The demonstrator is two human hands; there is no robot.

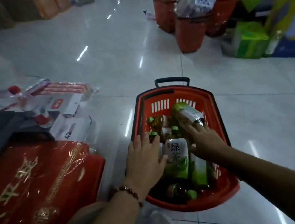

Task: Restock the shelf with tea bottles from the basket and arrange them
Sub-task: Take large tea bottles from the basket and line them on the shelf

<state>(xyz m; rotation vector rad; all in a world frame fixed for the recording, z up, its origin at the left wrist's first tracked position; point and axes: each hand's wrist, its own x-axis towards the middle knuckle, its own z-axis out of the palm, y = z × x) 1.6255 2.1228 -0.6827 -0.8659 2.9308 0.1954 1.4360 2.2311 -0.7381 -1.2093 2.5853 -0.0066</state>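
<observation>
Both hands reach onto tea bottles in the basket

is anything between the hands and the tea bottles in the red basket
Nothing visible does. The left hand and right hand are already down inside the basket, their fingers lying on the tea bottles. The basket is open-topped with no cover.

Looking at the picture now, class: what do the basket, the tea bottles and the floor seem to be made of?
Basket: red moulded plastic, probably; slotted walls, matte sheen.
Tea bottles: likely clear plastic, since amber liquid shows through; glossy printed label, green screw caps.
Floor: glazed tile, it seems; grout lines and mirror-like light streaks.
</observation>
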